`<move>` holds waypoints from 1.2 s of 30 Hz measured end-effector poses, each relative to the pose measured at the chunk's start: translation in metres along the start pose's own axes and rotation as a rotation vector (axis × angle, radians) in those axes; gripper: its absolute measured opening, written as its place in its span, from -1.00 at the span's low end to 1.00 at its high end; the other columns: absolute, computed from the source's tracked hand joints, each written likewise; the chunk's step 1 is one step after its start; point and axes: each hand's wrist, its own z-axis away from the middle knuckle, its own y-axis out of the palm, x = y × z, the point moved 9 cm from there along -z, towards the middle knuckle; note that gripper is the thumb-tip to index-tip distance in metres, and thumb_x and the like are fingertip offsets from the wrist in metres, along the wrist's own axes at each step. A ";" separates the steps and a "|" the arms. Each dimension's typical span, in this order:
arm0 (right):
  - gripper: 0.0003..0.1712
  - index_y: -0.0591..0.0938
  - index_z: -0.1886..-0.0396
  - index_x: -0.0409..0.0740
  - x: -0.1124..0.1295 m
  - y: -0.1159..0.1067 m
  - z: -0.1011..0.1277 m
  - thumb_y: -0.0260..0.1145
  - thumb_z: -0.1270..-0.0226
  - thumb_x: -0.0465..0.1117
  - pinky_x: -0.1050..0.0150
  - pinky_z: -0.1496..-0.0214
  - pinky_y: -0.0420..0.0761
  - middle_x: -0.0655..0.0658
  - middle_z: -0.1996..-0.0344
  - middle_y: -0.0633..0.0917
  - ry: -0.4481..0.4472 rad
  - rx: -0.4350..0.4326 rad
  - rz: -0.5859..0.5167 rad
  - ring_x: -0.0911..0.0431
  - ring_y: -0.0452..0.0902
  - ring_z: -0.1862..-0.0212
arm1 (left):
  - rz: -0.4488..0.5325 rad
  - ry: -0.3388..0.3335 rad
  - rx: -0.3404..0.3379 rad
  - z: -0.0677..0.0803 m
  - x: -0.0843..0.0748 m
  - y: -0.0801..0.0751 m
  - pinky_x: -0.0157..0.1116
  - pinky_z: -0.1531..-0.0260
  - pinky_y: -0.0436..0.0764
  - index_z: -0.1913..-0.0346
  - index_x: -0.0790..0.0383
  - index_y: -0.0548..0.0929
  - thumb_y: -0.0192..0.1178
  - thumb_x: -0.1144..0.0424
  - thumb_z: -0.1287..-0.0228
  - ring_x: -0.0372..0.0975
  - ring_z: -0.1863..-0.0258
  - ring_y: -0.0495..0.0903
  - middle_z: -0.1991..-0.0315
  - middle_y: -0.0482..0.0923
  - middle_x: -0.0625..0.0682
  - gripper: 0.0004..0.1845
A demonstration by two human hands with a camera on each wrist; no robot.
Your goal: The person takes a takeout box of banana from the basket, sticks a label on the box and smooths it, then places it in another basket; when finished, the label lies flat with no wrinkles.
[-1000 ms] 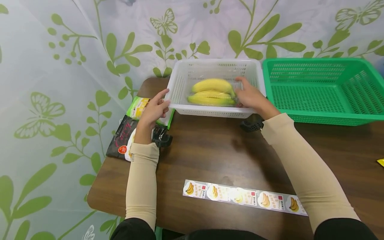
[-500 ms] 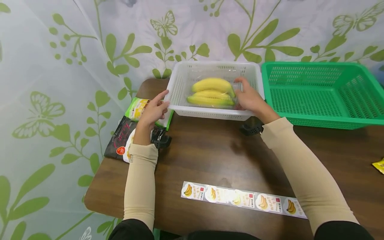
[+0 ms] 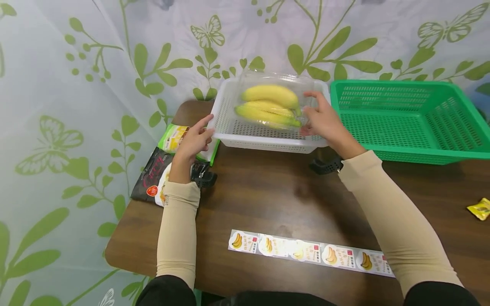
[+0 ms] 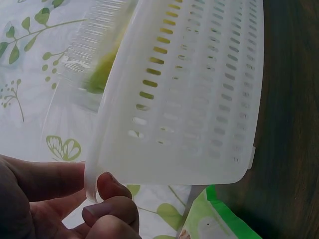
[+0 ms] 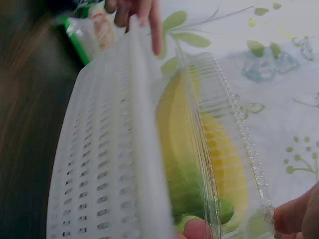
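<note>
In the head view, a white perforated basket (image 3: 264,143) stands at the back of the table. My left hand (image 3: 196,138) grips its left rim, and the left wrist view shows thumb and fingers on either side of that rim (image 4: 107,114). My right hand (image 3: 323,121) holds a clear plastic box (image 5: 203,144) by its right end, with fingers along both sides. Yellow bananas (image 3: 272,95) with greenish tips lie inside the box. The box is tilted and raised over the basket, its back edge overlapping the basket's far rim.
A green perforated basket (image 3: 413,156) stands right beside the white one. Black (image 3: 151,176) and green-white (image 3: 174,137) food bags lie near my left forearm. A strip of banana stickers (image 3: 302,250) lies along the table front (image 3: 245,204); a small yellow packet (image 3: 480,208) lies far right.
The box of bananas, low inside the white basket before, has come up and back in my right hand. My left hand stays on the basket's rim.
</note>
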 end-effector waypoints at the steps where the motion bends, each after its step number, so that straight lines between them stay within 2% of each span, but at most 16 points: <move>1: -0.47 0.07 -0.41 0.22 0.002 -0.002 0.002 -0.11 -0.50 -0.08 0.05 0.27 0.62 -0.30 0.15 0.37 -0.011 0.000 -0.013 -0.24 0.58 0.32 | 0.002 0.009 0.000 0.000 -0.001 0.001 -0.30 0.48 0.34 -0.43 -0.06 0.17 -0.03 0.24 -0.43 -0.13 0.43 0.26 0.23 0.27 0.23 -0.45; 4: -0.47 0.09 -0.41 0.20 0.007 -0.006 0.009 -0.10 -0.50 -0.05 0.03 0.25 0.61 -0.30 0.17 0.35 -0.028 0.016 -0.041 -0.28 0.57 0.30 | 0.008 0.018 0.000 0.001 -0.002 0.002 -0.27 0.41 0.36 -0.44 -0.06 0.15 -0.04 0.25 -0.43 -0.13 0.40 0.27 0.18 0.27 0.25 -0.44; 8: -0.46 0.10 -0.41 0.19 0.007 -0.002 0.019 -0.08 -0.49 -0.04 -0.01 0.21 0.60 -0.30 0.21 0.30 -0.017 0.061 -0.073 -0.28 0.59 0.26 | 0.000 0.002 0.004 0.005 0.003 0.002 -0.26 0.36 0.39 -0.45 -0.05 0.13 -0.05 0.26 -0.44 -0.12 0.39 0.27 0.23 0.27 0.21 -0.43; 12: -0.47 0.16 -0.39 0.18 0.014 -0.001 0.032 -0.04 -0.48 -0.03 -0.06 0.21 0.58 -0.30 0.17 0.29 -0.029 0.057 -0.100 -0.31 0.59 0.27 | -0.014 0.025 0.015 0.007 0.003 0.003 -0.25 0.35 0.41 -0.45 -0.03 0.11 -0.06 0.25 -0.44 -0.11 0.40 0.27 0.25 0.26 0.21 -0.43; 14: -0.48 0.20 -0.37 0.16 0.021 -0.003 0.039 0.00 -0.46 -0.04 -0.09 0.21 0.57 -0.30 0.16 0.29 -0.051 0.041 -0.121 -0.32 0.59 0.31 | -0.024 0.036 0.010 0.006 0.001 0.002 -0.23 0.34 0.41 -0.45 -0.02 0.12 -0.05 0.25 -0.44 -0.11 0.40 0.28 0.25 0.27 0.22 -0.43; 19: -0.48 0.28 -0.34 0.12 0.033 -0.010 0.058 0.08 -0.42 -0.03 -0.09 0.29 0.58 -0.29 0.23 0.31 -0.108 -0.009 -0.152 -0.21 0.52 0.62 | -0.040 0.044 -0.002 0.001 0.002 -0.001 -0.15 0.30 0.40 -0.44 -0.03 0.14 -0.03 0.26 -0.43 -0.12 0.43 0.27 0.31 0.26 0.17 -0.43; 21: -0.47 0.29 -0.34 0.12 0.034 -0.012 0.066 0.10 -0.40 -0.01 -0.08 0.33 0.59 -0.30 0.19 0.32 -0.128 -0.023 -0.152 -0.19 0.49 0.65 | -0.043 0.051 -0.003 -0.003 0.004 -0.003 -0.14 0.31 0.40 -0.44 -0.05 0.15 -0.02 0.25 -0.42 -0.13 0.44 0.27 0.34 0.26 0.15 -0.43; 25: -0.46 0.29 -0.33 0.14 0.035 -0.014 0.081 0.12 -0.39 0.01 -0.08 0.35 0.59 -0.30 0.10 0.32 -0.165 -0.026 -0.170 -0.23 0.56 0.54 | -0.071 0.086 -0.018 -0.013 0.007 -0.007 -0.17 0.35 0.39 -0.42 -0.16 0.17 0.00 0.17 -0.42 -0.14 0.47 0.28 0.34 0.27 0.12 -0.44; 30: -0.45 0.30 -0.33 0.17 0.036 -0.010 0.102 0.14 -0.37 0.03 -0.09 0.33 0.59 -0.31 0.11 0.32 -0.177 0.009 -0.181 -0.28 0.56 0.49 | -0.175 0.134 -0.008 -0.018 0.007 -0.005 -0.26 0.44 0.36 -0.42 -0.24 0.13 -0.03 0.06 -0.42 -0.14 0.52 0.30 0.34 0.26 0.10 -0.45; 36: -0.45 0.29 -0.34 0.18 0.038 -0.010 0.125 0.14 -0.38 0.02 -0.11 0.35 0.59 -0.31 -0.01 0.34 -0.196 0.046 -0.173 -0.28 0.54 0.52 | -0.152 0.118 0.028 -0.005 -0.002 0.004 -0.31 0.50 0.31 -0.45 -0.08 0.08 -0.06 0.17 -0.45 -0.17 0.57 0.23 0.40 0.23 0.09 -0.43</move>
